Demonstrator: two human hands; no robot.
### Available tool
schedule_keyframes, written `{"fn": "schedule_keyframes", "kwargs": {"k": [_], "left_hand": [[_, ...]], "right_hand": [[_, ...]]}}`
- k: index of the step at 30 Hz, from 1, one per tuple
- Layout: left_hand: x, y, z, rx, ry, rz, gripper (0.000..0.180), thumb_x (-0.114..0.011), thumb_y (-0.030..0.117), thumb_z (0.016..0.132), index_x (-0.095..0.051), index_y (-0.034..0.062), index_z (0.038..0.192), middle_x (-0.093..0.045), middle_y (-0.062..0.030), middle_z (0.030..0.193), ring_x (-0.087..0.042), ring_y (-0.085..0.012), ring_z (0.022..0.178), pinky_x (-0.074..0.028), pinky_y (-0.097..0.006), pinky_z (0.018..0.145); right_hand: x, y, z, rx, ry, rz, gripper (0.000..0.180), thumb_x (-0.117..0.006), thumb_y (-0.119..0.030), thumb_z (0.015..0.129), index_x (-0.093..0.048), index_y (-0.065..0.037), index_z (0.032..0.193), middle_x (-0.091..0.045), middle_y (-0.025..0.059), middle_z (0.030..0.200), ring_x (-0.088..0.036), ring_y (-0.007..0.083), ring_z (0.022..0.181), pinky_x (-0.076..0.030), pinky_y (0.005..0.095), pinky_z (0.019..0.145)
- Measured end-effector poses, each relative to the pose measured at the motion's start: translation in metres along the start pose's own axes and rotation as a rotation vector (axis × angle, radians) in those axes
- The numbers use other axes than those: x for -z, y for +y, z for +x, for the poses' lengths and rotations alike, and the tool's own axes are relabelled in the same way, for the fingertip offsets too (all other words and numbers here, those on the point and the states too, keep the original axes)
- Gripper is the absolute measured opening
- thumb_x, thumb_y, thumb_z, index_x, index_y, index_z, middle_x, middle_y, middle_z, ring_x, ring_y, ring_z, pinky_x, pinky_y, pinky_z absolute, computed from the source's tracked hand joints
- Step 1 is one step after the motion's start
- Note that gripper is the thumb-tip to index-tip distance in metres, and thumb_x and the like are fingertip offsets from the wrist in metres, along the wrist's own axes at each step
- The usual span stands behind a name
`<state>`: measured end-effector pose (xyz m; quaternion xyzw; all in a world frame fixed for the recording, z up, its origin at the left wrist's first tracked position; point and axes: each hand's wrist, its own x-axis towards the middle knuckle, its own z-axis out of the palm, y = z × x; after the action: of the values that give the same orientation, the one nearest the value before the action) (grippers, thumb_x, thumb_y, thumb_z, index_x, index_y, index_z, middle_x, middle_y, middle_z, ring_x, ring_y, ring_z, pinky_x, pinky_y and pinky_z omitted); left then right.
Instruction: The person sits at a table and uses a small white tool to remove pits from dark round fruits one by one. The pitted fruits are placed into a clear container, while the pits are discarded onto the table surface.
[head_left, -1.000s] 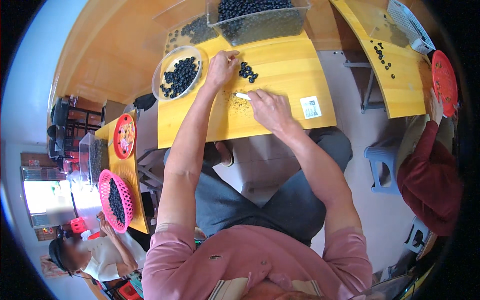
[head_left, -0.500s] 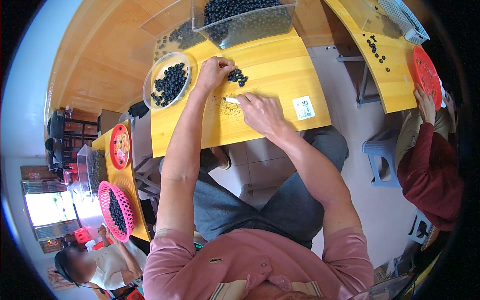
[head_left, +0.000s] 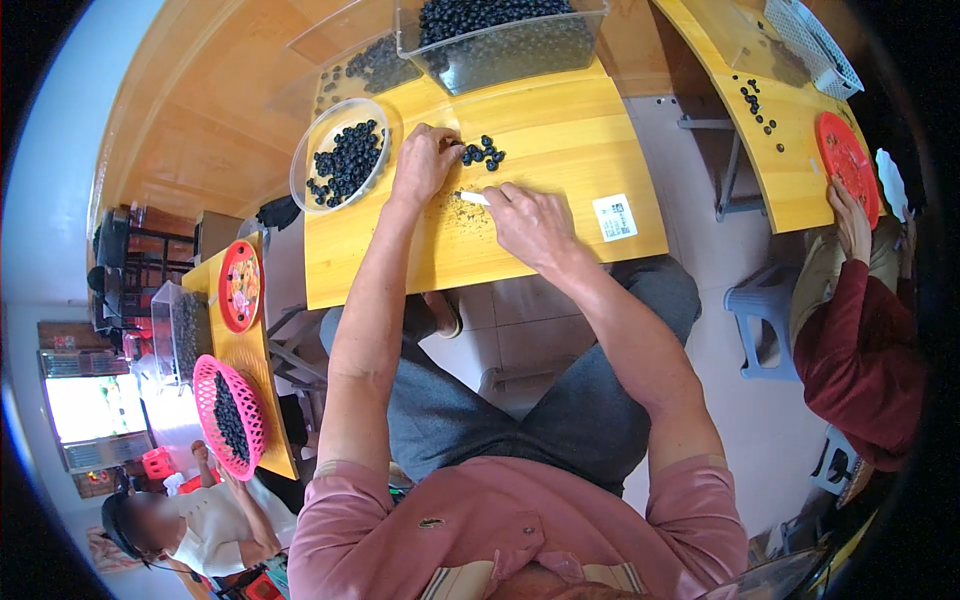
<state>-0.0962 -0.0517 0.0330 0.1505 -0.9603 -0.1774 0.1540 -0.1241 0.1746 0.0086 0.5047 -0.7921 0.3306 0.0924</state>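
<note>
My left hand (head_left: 422,165) is bent over the yellow table, fingertips pinched around what looks like one small dark, round, berry-like piece, mostly covered by the fingers. Just right of it lies a loose group of the same dark pieces (head_left: 484,154). Closed in my right hand (head_left: 535,225) is a slim white-handled tool (head_left: 472,198); its short dark tip points left, and its exact kind is unclear. Brown crumbs (head_left: 465,215) are scattered under the tip. Left of my left hand, a round clear tub (head_left: 300,165) holds many more dark pieces.
A large clear bin (head_left: 500,70) of dark pieces stands at the table's far edge. A white printed card (head_left: 614,217) lies at the right. Co-workers sit at side tables: a pink basket (head_left: 207,400) at left, a red plate (head_left: 838,150) and a grey-blue stool (head_left: 760,320) at right.
My left hand has drawn back slightly from the loose pieces, fingertips pinched. My right hand keeps the white-handled tool in nearly the same place. The whole view has shifted a little.
</note>
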Motion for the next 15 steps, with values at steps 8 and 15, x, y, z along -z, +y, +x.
{"fn": "schedule_keyframes", "kwargs": {"k": [8, 15], "left_hand": [[0.006, 0.012, -0.013, 0.254, 0.073, -0.215, 0.024, -0.082, 0.016, 0.091, -0.080, 0.0007, 0.111, -0.078, -0.0173, 0.103, -0.077, -0.0252, 0.092, -0.059, -0.036, 0.084], [0.009, -0.008, -0.073, 0.374, 0.412, -0.666, 0.029, -0.079, 0.009, 0.096, -0.073, -0.0053, 0.121, -0.078, -0.0117, 0.101, -0.073, -0.0140, 0.091, -0.058, -0.029, 0.083]], "right_hand": [[0.003, -0.002, 0.000, 0.006, 0.007, 0.001, 0.013, -0.063, 0.000, 0.085, -0.070, 0.000, 0.097, -0.071, 0.0148, 0.084, -0.076, 0.0334, 0.072, -0.062, 0.0470, 0.060], [0.002, -0.002, 0.000, 0.009, 0.007, 0.006, 0.015, -0.063, 0.000, 0.085, -0.071, 0.000, 0.098, -0.071, 0.0159, 0.085, -0.076, 0.0339, 0.073, -0.063, 0.0464, 0.061]]}}
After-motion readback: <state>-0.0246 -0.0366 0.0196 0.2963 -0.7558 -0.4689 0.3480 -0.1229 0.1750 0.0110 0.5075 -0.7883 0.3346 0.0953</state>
